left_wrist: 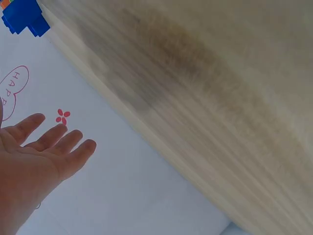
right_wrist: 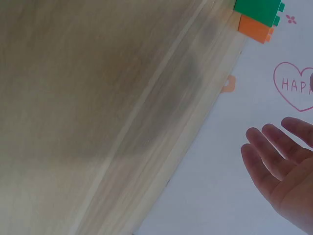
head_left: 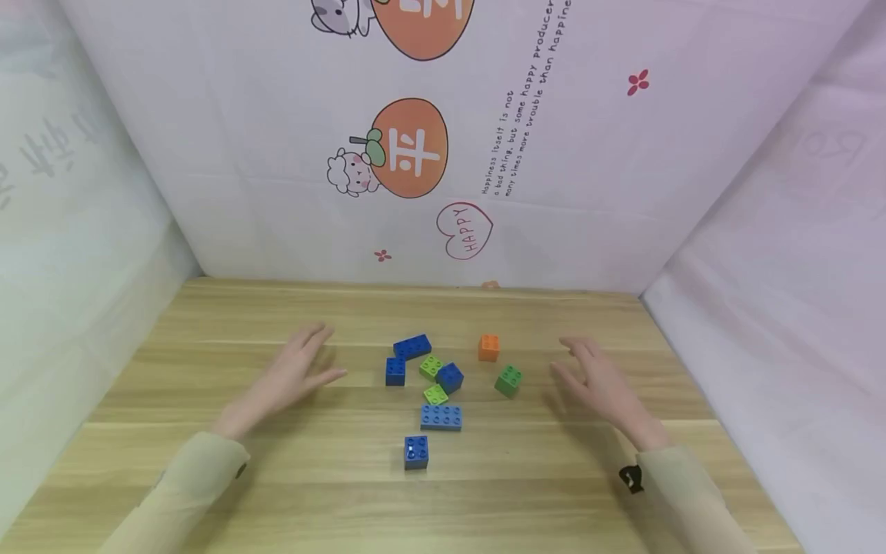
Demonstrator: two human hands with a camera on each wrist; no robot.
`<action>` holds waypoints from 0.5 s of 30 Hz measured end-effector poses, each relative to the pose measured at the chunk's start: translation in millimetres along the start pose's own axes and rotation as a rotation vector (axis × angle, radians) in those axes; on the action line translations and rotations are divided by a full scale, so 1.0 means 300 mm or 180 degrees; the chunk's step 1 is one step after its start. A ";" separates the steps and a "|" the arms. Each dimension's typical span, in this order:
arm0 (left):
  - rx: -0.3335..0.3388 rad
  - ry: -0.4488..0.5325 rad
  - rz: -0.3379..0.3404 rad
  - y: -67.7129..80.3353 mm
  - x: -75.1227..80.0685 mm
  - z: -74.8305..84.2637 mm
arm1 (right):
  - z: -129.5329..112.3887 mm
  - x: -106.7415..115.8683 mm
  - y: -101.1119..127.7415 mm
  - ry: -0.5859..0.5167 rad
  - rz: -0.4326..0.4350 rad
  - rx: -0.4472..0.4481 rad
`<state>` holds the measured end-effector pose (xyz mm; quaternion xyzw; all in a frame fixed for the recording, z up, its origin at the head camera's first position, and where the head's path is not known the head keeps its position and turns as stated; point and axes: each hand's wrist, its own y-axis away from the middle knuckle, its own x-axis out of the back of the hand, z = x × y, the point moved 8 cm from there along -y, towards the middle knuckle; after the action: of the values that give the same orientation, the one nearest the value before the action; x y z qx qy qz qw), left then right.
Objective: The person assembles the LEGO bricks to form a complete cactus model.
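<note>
Nearest you, one square dark-blue studded plastic brick (head_left: pixel 416 452) lies alone on the pale wood-grain bench (head_left: pixel 208 492), midway between both wrists. Your left hand (head_left: pixel 294 375) and right hand (head_left: pixel 601 382) hover with fingers straight and spread, holding nothing, flanking the bricks as if to bracket them. Between the hands: a long blue plastic brick (head_left: pixel 441 417), two lime-green ones, three more blue. Closest to your right hand: a green plastic brick (head_left: pixel 508 380) and a small orange plastic brick (head_left: pixel 488 347), studs up.
</note>
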<state>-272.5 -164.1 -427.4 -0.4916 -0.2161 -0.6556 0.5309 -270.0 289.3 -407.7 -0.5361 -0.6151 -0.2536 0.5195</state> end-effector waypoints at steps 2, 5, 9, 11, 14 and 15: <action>0.0003 0.0069 0.0002 0.006 -0.003 0.005 | -0.011 -0.002 0.006 -0.0076 -0.0016 -0.0013; 0.0027 0.0160 -0.0007 0.014 -0.005 0.014 | -0.029 -0.006 0.016 -0.0133 0.0004 -0.0002; 0.0022 0.0247 0.0027 0.024 -0.011 0.027 | -0.058 -0.008 0.028 -0.0212 0.0107 0.0095; 0.0020 0.0268 0.0051 0.028 -0.016 0.031 | -0.074 -0.008 0.032 -0.0282 0.0161 0.0165; 0.0020 0.0317 0.0089 0.035 -0.021 0.040 | -0.094 -0.010 0.038 -0.0434 0.0198 0.0241; 0.0015 0.0334 0.0099 0.037 -0.024 0.043 | -0.099 -0.012 0.039 -0.0494 0.0201 0.0256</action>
<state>-257.4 -154.0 -430.8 -0.4585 -0.1819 -0.6716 0.5528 -248.7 265.7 -403.9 -0.5520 -0.6460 -0.1699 0.4991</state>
